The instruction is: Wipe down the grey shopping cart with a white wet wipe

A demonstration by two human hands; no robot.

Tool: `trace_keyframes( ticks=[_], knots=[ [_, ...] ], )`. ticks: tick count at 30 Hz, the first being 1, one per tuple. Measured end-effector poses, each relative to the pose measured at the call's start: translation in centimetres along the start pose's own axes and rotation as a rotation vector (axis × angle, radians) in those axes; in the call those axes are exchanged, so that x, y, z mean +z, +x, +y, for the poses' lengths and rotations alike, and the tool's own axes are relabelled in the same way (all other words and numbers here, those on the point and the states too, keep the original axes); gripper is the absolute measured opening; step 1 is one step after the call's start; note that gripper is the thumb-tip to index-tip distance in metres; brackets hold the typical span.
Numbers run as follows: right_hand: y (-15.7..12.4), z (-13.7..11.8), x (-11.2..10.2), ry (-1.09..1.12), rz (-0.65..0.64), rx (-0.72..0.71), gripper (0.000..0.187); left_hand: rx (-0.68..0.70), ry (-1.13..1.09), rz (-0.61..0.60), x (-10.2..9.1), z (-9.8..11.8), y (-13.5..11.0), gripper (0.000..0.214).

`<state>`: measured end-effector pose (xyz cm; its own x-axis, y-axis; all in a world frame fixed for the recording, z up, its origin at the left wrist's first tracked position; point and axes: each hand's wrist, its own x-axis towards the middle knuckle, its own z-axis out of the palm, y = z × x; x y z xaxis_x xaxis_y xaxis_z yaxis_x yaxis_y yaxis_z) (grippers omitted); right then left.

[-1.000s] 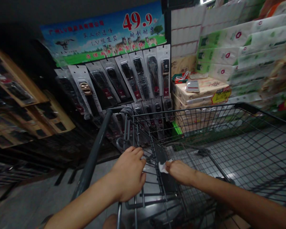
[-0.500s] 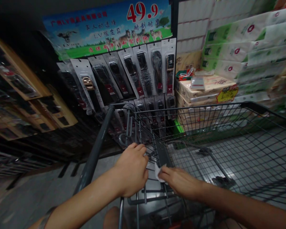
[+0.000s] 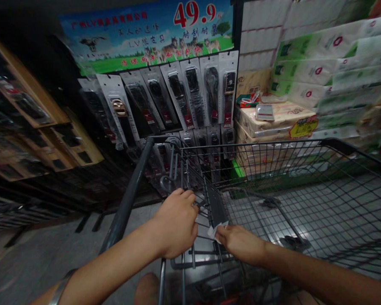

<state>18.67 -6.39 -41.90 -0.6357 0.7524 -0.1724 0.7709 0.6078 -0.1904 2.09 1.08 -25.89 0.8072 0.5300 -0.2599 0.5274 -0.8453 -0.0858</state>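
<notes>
A grey wire shopping cart (image 3: 266, 146) stands in front of me, its handle bar (image 3: 130, 190) slanting past on the left. Over the bars of the cart's seat section, my left hand (image 3: 179, 222) is closed with curled fingers. My right hand (image 3: 239, 239) pinches a crumpled white tissue (image 3: 213, 231). That tissue lies against the lower end of a dark flat panel (image 3: 214, 199) on the cart. Fingers of the left hand partly hide the bars beneath.
Packaged belts (image 3: 179, 93) hang on a rack under a price sign (image 3: 146, 34). Wooden display boxes (image 3: 70, 135) are at the left. Stacked tissue packs (image 3: 324, 63) rise at the right, with a small card-like object (image 3: 265, 112) on one pile.
My right hand and the tissue have shifted slightly down and to the right along the panel. The left hand keeps its place on the cart bars.
</notes>
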Motion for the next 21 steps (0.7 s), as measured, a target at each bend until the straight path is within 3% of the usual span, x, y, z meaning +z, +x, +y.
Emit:
trace_keyframes(
  ticks=[3, 5, 9, 12, 16, 21],
  knots=[
    [0.0, 0.3, -0.3, -0.010, -0.047, 0.061, 0.025, 0.004, 0.002, -0.015, -0.1, 0.0, 0.0, 0.028],
    [-0.1, 1.0, -0.6, 0.015, -0.075, 0.200, 0.027, 0.001, 0.011, -0.020, -0.2, 0.0, 0.1, 0.029],
    [-0.2, 2.3, -1.1, 0.250, 0.080, 0.501, 0.032, -0.008, 0.024, -0.030, -0.3, 0.1, 0.1, 0.029],
    [-0.2, 1.7, -0.7, 0.476, 0.151, 0.580, 0.034, 0.001, 0.029, -0.023, -0.4, 0.1, 0.1, 0.026],
    [-0.1, 0.8, -0.7, 0.576, 0.056, 0.663, 0.031, 0.011, 0.020, -0.016, -0.4, 0.0, 0.1, 0.025],
    [0.6, 3.9, -2.7, 0.569, 0.140, 0.851, 0.023, 0.011, 0.038, -0.017, -0.3, 0.0, 0.1, 0.026]
  ],
)
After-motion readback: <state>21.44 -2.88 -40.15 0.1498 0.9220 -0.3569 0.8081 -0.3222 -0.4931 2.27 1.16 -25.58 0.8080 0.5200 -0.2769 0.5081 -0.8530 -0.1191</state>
